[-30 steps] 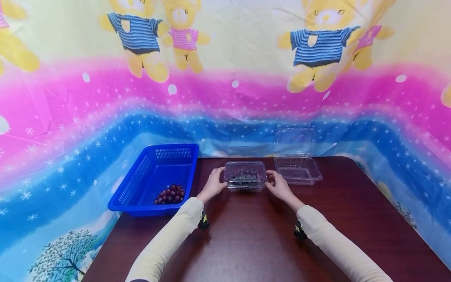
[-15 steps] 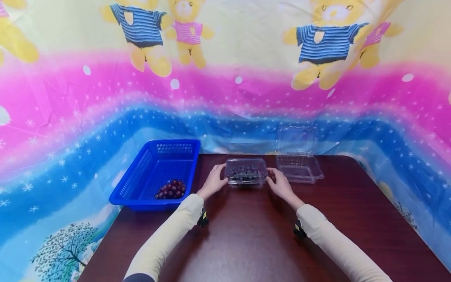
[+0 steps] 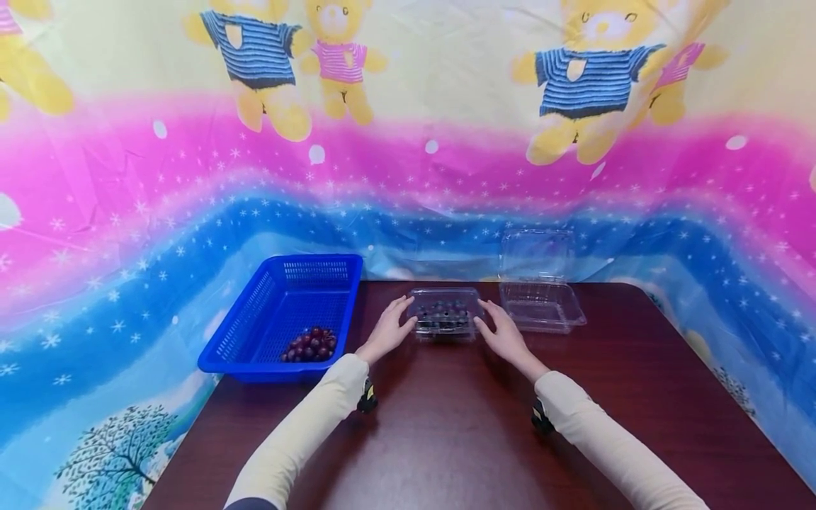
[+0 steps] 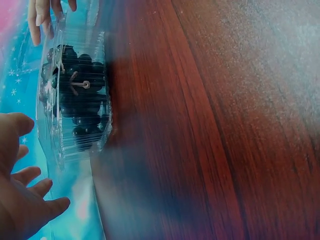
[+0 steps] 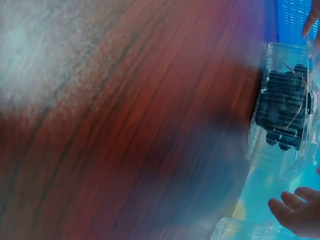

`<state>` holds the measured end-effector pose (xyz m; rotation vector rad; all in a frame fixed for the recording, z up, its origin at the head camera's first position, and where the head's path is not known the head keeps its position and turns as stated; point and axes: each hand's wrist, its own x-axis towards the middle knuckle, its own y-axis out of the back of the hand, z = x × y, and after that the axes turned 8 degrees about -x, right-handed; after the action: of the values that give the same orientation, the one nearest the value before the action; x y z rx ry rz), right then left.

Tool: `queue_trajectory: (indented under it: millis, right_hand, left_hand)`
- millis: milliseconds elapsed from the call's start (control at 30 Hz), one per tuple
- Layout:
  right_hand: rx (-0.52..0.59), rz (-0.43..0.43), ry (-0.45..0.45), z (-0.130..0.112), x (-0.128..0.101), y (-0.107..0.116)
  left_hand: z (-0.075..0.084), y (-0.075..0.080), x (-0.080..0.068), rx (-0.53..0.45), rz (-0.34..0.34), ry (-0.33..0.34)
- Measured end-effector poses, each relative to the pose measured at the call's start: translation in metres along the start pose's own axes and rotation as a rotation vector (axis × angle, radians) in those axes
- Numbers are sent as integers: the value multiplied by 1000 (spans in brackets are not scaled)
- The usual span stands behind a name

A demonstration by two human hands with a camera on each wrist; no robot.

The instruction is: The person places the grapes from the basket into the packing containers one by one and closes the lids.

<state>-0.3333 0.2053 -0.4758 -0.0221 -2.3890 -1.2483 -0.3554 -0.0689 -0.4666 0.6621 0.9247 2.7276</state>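
A closed clear plastic clamshell box (image 3: pixel 445 294) stands at the back middle of the table, with a bunch of dark grapes (image 4: pixel 82 97) and its pale stem showing through the wall. My left hand (image 3: pixel 387 331) is beside the box's left end, fingers spread and relaxed, a small gap from the plastic in the left wrist view. At the opposite end, my right hand (image 3: pixel 506 336) has its fingers loosely extended. The right wrist view shows those fingertips (image 5: pixel 280 212) apart from the box too. Neither hand holds anything.
A blue plastic basket (image 3: pixel 219 361) with a bunch of red grapes (image 3: pixel 310 345) sits on the left of the table. Behind my right hand stands another clear box (image 3: pixel 542 322), lid raised and nothing inside. A printed cloth (image 3: pixel 433 241) hangs behind the table's back edge.
Earlier, both hands held the ends of the closed box. The fingers have now loosened and come off it, and the box stays in place. The view has tilted slightly.
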Motion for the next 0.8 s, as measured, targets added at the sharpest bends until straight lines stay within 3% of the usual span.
queue_trajectory:
  millis: [200,633,800]
  right_hand:
    - [-37,-27,29,-1,1,-5]
    - [-245,-28,130,-5,-3,-13]
    - [-296,-18,153,-4,-2,-17]
  left_hand:
    - [3,-1,-3,10,-52,-16]
    - [5,-12,-4,77,-122,-54]
    - [-5,-20,-2,93,-116,-118]
